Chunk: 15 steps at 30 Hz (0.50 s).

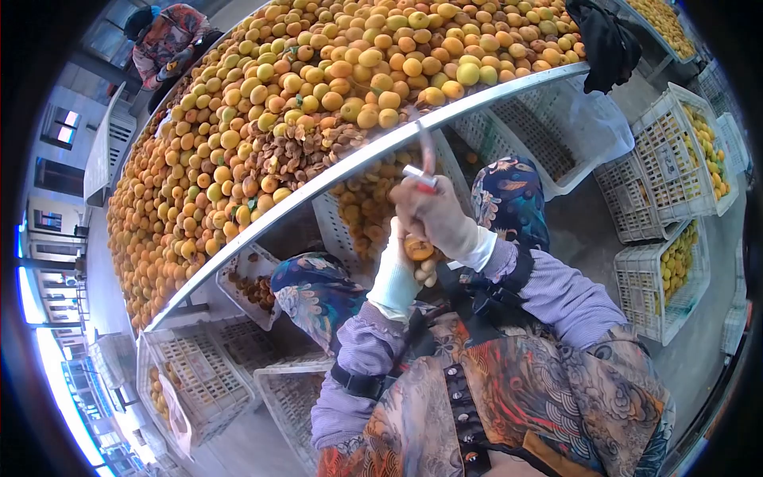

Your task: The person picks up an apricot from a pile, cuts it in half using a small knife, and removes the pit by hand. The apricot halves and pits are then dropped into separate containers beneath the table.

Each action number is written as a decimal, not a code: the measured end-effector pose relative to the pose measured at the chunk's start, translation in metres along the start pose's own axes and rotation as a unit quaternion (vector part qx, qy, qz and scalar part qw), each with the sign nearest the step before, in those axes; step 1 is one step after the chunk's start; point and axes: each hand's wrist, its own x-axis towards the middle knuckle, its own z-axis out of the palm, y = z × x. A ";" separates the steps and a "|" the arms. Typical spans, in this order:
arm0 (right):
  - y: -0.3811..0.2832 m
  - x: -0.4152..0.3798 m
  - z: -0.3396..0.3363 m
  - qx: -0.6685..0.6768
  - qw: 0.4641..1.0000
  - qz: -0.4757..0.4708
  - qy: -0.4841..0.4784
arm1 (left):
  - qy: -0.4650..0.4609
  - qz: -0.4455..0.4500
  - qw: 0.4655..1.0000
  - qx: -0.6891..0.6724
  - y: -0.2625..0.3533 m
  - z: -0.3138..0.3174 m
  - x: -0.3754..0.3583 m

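Note:
A tool with a red and white handle (420, 179) is in my right hand (431, 208), its fingers wrapped round it; a thin curved part, blurred, points up towards the table edge. Just below, my left hand (400, 266), in a pale glove, grips an orange-yellow apricot (418, 248). The two hands are close together, and whether they touch is hard to tell. Beyond the metal rim (318, 189) lies a large heap of apricots (262, 103), with a patch of brown pits (298, 155) near the rim. Under my hands, a crate holds more apricots (364, 208).
Another person (171, 44) works at the far left of the heap. Fruit-filled crates (664, 171) stand at the right. More plastic crates (199, 370) are at the lower left. A black cloth (608, 48) hangs over the rim's right end, above a clear plastic bag (600, 131).

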 end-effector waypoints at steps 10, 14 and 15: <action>0.006 -0.001 -0.015 0.138 0.986 0.039 0.082 | -0.062 0.024 0.997 0.048 -0.011 -0.007 -0.001; 0.006 0.002 -0.015 0.093 0.989 0.030 0.109 | -0.159 0.036 0.985 0.052 -0.012 -0.012 -0.001; 0.007 0.001 -0.015 0.095 0.989 0.030 0.110 | -0.149 0.047 0.984 0.081 -0.012 -0.010 -0.006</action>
